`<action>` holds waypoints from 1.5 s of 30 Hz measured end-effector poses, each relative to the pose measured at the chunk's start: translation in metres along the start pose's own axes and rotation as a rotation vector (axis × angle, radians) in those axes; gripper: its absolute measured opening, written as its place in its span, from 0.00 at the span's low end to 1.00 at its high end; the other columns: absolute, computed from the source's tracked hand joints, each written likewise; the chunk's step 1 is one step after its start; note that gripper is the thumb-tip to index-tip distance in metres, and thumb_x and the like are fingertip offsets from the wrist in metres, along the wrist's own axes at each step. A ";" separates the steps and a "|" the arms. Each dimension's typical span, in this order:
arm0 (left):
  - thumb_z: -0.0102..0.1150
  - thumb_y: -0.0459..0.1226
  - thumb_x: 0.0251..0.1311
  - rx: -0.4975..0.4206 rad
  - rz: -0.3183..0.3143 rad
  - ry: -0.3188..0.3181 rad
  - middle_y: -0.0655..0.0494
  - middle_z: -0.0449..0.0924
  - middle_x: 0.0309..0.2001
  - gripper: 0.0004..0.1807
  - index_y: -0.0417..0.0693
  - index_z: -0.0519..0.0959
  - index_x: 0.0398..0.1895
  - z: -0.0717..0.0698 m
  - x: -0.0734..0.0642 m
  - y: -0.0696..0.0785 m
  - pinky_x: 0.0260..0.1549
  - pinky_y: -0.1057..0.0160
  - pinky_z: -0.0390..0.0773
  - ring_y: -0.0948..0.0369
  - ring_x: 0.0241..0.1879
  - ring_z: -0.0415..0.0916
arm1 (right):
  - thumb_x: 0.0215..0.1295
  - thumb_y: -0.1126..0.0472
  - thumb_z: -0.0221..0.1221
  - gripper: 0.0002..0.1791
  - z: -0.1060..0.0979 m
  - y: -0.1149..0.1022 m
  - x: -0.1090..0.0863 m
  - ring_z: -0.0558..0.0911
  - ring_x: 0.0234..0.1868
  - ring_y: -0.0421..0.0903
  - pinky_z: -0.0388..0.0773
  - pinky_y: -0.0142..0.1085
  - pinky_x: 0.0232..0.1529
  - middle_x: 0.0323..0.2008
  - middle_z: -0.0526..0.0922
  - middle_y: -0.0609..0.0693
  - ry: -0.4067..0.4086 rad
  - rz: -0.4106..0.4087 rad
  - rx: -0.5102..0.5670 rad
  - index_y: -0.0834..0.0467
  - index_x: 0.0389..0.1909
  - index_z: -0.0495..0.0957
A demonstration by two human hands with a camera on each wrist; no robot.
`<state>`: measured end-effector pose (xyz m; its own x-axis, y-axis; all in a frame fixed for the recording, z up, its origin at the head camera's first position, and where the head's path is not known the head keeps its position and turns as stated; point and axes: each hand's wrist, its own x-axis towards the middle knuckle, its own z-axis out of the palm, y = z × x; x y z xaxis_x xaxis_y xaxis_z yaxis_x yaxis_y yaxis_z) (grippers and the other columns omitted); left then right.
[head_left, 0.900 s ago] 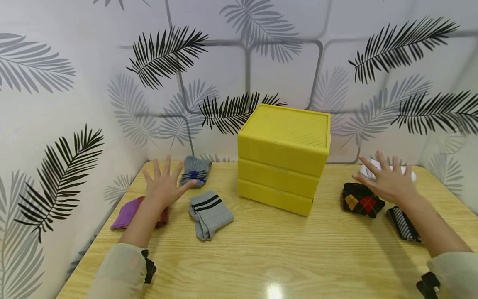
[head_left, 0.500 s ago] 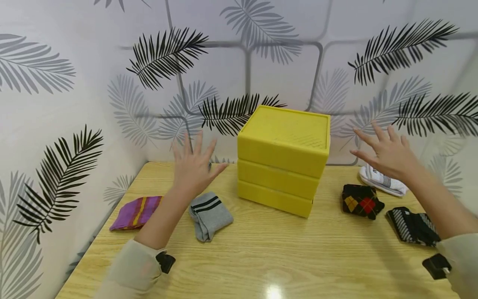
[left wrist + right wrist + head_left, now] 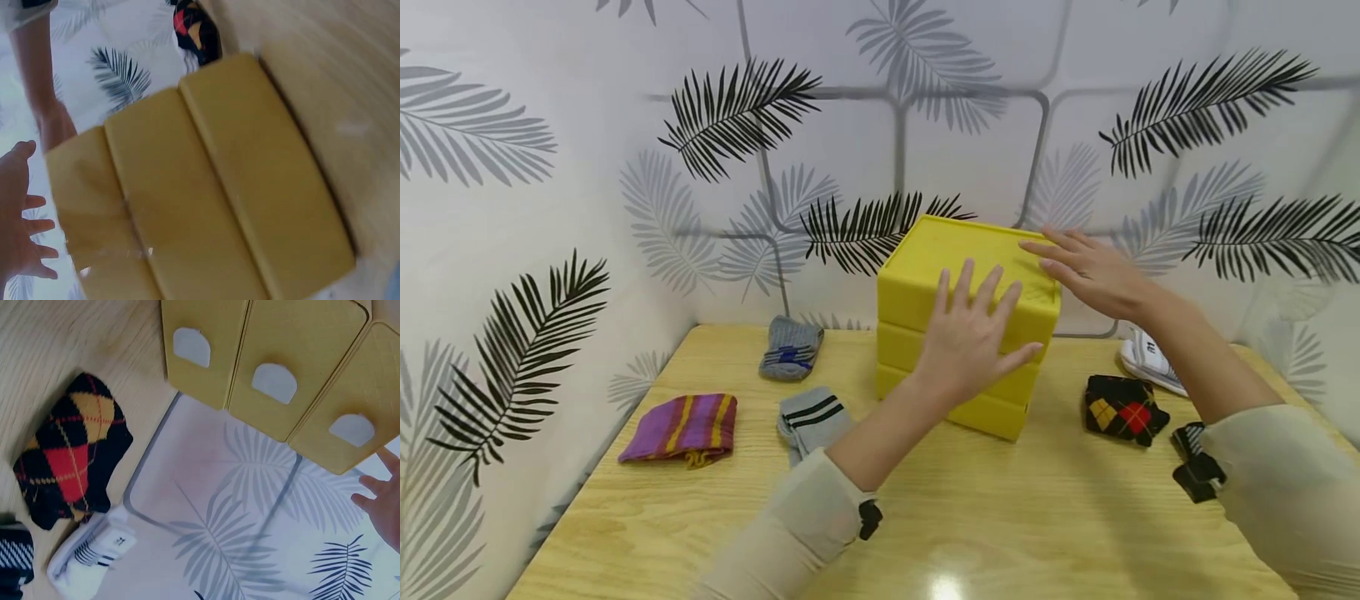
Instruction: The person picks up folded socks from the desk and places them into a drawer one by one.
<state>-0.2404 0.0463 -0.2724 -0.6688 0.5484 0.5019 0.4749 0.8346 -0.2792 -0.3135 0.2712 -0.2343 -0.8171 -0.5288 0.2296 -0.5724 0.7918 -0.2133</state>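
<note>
Left hand (image 3: pixel 962 346) near yellow box (image 3: pixel 951 240), fingers spread apart; right hand (image 3: pixel 1093 271) by its top, fingers slightly apart; contact unclear.

yellow drawer box (image 3: pixel 908 308) | purple sock (image 3: pixel 681 427), yellow stripes | grey sock (image 3: pixel 812 418), black bands | argyle sock (image 3: pixel 1126 410), black-red-gold

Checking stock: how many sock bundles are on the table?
6 visible. Left of the yellow box: purple bundle, dark grey bundle, light grey bundle. Right of it: argyle bundle, white bundle, black bundle. Others may be hidden.
</note>
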 end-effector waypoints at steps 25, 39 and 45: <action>0.50 0.53 0.54 -0.056 0.080 0.499 0.55 0.72 0.54 0.27 0.51 0.73 0.55 0.051 0.008 0.024 0.61 0.46 0.48 0.54 0.56 0.63 | 0.73 0.54 0.37 0.24 0.042 0.000 -0.001 0.45 0.68 0.59 0.37 0.54 0.64 0.63 0.62 0.63 0.276 -0.128 0.179 0.59 0.62 0.68; 0.50 0.50 0.51 -0.270 0.301 0.706 0.51 0.74 0.51 0.26 0.44 0.75 0.50 0.062 -0.005 -0.013 0.59 0.45 0.54 0.53 0.54 0.66 | 0.73 0.49 0.40 0.24 0.052 -0.014 -0.030 0.53 0.67 0.57 0.41 0.52 0.64 0.63 0.65 0.56 0.385 -0.126 0.028 0.56 0.62 0.69; 0.54 0.48 0.49 -0.382 0.393 0.711 0.48 0.72 0.52 0.27 0.42 0.72 0.51 0.067 -0.010 -0.031 0.59 0.44 0.54 0.52 0.57 0.64 | 0.71 0.47 0.43 0.24 0.053 -0.023 -0.039 0.58 0.64 0.57 0.41 0.51 0.64 0.62 0.66 0.54 0.400 -0.111 -0.054 0.54 0.61 0.69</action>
<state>-0.2867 0.0179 -0.3234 0.0341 0.5232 0.8516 0.8378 0.4496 -0.3098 -0.2718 0.2577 -0.2886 -0.6529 -0.4601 0.6018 -0.6426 0.7570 -0.1184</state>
